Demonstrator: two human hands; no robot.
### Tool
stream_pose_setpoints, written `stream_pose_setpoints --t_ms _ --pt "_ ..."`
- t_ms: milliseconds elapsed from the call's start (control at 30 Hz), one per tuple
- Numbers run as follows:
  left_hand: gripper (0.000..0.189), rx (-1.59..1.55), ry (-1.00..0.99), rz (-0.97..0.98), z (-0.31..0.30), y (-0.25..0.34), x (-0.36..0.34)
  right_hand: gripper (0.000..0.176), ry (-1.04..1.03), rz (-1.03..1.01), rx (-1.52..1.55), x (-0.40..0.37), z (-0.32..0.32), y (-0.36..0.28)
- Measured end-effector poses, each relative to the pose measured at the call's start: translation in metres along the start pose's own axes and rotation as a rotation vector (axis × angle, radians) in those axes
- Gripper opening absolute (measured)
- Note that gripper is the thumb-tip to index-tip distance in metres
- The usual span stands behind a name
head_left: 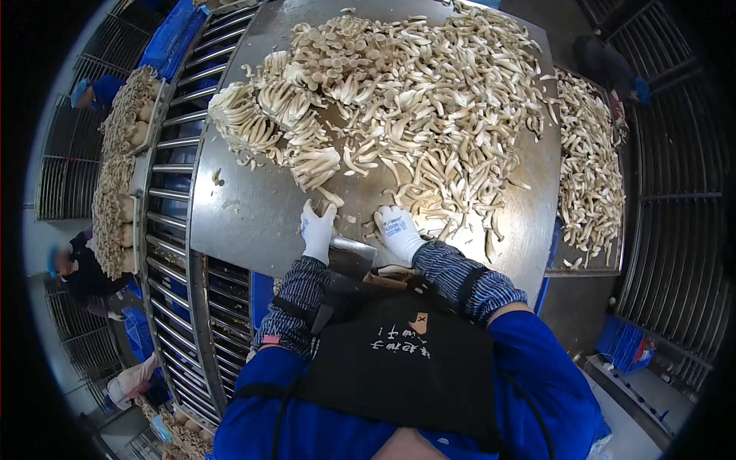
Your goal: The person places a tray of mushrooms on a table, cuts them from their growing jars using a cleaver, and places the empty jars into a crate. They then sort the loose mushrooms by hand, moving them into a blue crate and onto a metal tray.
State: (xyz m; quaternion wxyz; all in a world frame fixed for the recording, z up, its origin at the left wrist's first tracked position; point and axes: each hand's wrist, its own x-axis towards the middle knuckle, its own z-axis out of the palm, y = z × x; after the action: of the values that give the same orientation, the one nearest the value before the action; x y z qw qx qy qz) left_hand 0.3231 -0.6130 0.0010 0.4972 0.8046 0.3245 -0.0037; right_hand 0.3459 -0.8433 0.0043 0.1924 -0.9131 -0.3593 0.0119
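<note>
Clearly, the single mushroom (331, 197) nearest the hands lies on the steel table (245, 211), just beyond the left hand (317, 231): pale, slim and slightly bent. From my feed, the thumb and forefinger of that white-gloved hand stand apart, their tips right by the mushroom; I cannot tell whether they grip it. The right hand (400, 232), also gloved, has its fingers bent down toward the steel, and what is beneath them is hidden from me. Blue print marks the back of this glove, too small for me to read.

Beyond the hands I see a broad heap of mushrooms (460, 115), cream-stemmed, with greyish-brown caps, mostly loose. At its left are bundles (245, 119), their stems packed side by side.

Close to the camera, the black apron (399, 383) carries upside-down white Chinese characters, seemingly 撸起袖子 and 加油干!, beside a tan patch (419, 323) with a dark X-like mark. Striped sleeve covers (303, 291) run up both forearms.

Metal rollers (170, 169) line the table's left side; more mushrooms (589, 169) cover a second table at right. Farther left, I see a person in dark clothing (88, 272).
</note>
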Motion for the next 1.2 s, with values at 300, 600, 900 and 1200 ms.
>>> stream_pose_setpoints --t_ms 300,600,900,1200 --pt "0.035 0.816 0.088 0.346 0.025 0.016 0.022 0.023 -0.146 0.409 0.345 -0.006 0.007 0.04" --pt "0.038 0.229 -0.246 0.168 0.042 0.046 -0.023 0.049 0.106 0.998 1.467 0.038 -0.078 0.056" --pt "0.038 0.089 -0.468 0.202 0.004 -0.006 -0.049 0.051 0.193 -0.558 -0.13 0.178 -0.009 0.024" --pt "0.06 -0.67 -0.183 -0.027 -0.004 -0.016 -0.02 0.066 -0.242 0.348 0.737 0.12 -0.034 0.01"
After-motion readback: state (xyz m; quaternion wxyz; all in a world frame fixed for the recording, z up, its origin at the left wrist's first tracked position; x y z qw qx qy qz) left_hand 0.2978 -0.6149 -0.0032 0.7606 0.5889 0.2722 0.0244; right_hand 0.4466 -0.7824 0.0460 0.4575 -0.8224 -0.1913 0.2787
